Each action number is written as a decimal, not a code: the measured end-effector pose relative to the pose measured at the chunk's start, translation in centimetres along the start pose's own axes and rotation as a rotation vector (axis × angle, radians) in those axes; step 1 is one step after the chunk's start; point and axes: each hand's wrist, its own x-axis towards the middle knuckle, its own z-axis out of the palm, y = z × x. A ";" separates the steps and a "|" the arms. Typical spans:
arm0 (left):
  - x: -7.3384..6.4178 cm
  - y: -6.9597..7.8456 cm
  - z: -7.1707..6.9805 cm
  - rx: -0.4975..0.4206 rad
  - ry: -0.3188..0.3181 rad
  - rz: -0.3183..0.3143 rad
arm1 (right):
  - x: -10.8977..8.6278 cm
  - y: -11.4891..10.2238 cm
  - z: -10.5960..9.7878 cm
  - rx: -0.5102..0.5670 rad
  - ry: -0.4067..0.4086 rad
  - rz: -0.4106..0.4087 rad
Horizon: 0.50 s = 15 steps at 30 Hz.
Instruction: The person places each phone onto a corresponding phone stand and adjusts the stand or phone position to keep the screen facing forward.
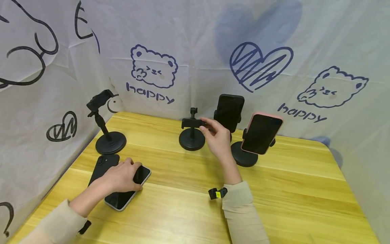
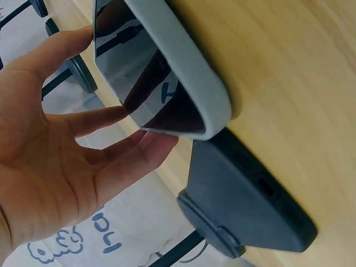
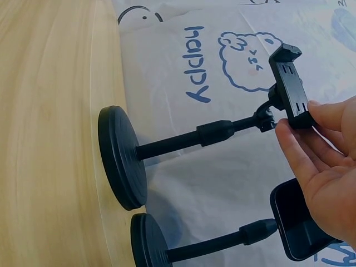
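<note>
The right hand (image 1: 217, 137) pinches the clamp (image 3: 289, 89) of the middle phone stand (image 1: 192, 141). On the table's (image 1: 182, 213) left side, the left hand (image 1: 120, 176) grips the white-edged phone (image 1: 120, 201). They seem to be readying the clamp; next, it probably needs pulling wide.

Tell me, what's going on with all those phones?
A person's right hand pinches the empty clamp of the middle stand, while the left hand grips a pale-edged phone down by the table. A black-backed phone lies next to it. A dark phone and a pink-edged phone sit in stands on the right. The far-left stand has no phone.
</note>
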 end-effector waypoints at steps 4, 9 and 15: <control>0.1 0.1 0.3 0.002 0.038 0.027 | 0.0 -0.1 -0.1 0.000 -0.001 0.008; 0.0 0.4 0.7 -0.003 0.090 0.070 | 0.1 0.0 -0.2 -0.005 0.001 0.011; -0.2 1.0 0.7 -0.021 0.165 0.093 | 0.0 0.1 -0.1 -0.013 -0.005 0.012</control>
